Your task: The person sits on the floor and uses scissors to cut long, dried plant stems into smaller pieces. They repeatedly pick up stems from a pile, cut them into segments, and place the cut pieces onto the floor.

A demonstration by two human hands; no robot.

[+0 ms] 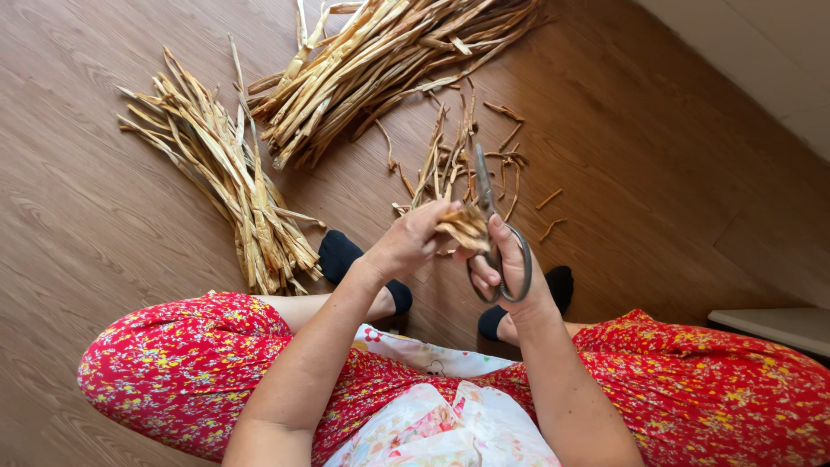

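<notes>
Nearest the lens, a pale floral cloth (450,424) is lying across the lap, with a red flowered skirt (181,363) spreading out over both knees toward the left and right edges of the view. Two bare forearms are reaching forward from it. The left hand (411,244) is curling closed around a small bundle of dry tan plant strips (464,227), pinching the near ends between fingers and thumb. The right hand (512,268) is gripping a pair of dark grey metal scissors (494,233), thumb and fingers threaded through the loop handles; the blades are pointing away from the body and appear nearly together just beside the bundle, though I cannot tell whether they are touching it. Two feet in black socks (346,255) are resting on the brown wood-grain plank floor (657,182) below the hands. Beyond the hands, a scatter of short trimmed tan pieces (471,156) is lying on the floor. A long pile of dry tan stalks (229,182) is lying to the left, well apart from the hands, and a larger pile of the same stalks (389,56) is running off the top edge. Bare floor is lying open to the right of the scatter, reaching a pale wall base (761,60) at the upper right corner and a light shelf edge (774,324) at the right.
</notes>
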